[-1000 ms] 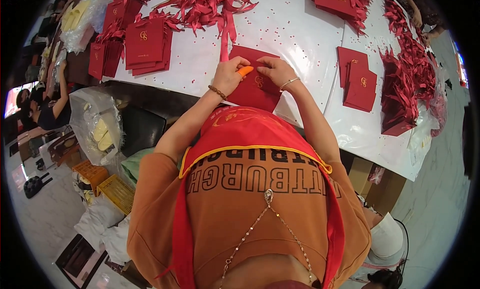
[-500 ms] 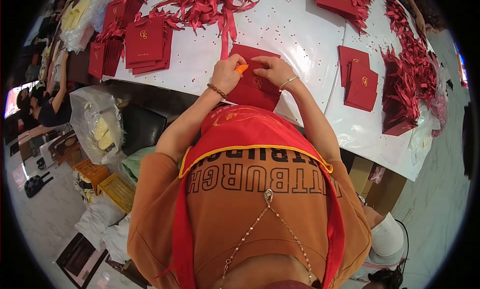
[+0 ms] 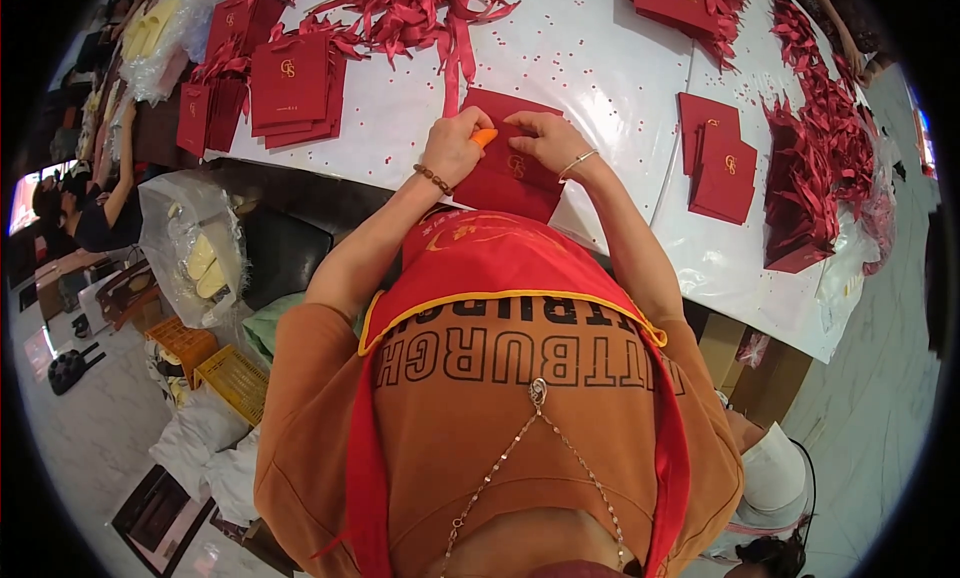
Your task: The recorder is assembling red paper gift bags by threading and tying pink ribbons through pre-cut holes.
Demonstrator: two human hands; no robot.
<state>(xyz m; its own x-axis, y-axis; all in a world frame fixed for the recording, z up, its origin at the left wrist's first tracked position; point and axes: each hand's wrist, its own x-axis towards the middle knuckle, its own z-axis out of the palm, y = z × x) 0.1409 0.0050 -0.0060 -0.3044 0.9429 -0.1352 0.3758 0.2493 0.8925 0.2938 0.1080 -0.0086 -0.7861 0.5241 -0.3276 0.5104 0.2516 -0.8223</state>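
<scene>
A dark red flat paper bag (image 3: 530, 186) with a small gold emblem lies on the table edge before me, slightly slanted. My left hand (image 3: 455, 148), with a brown bead bracelet at its wrist, is closed at the bag's left edge. A small orange piece (image 3: 484, 137) shows at its fingertips; whether it is held or worn on the thumb I cannot tell. A red ribbon (image 3: 451, 91) runs from the ribbon heap (image 3: 420, 18) down to this hand. Over the bag's upper right my right hand (image 3: 548, 141) bends inward, thumb and forefinger apart, fingertips at the bag's surface.
Red bags stand stacked at the left (image 3: 290, 83), the far right (image 3: 675, 3) and the right (image 3: 722, 168). A long row of ribboned bags (image 3: 800, 208) lines the table's right end. Small red dots litter the white table cover (image 3: 600, 88). Yellow crates (image 3: 235, 383) stand below left.
</scene>
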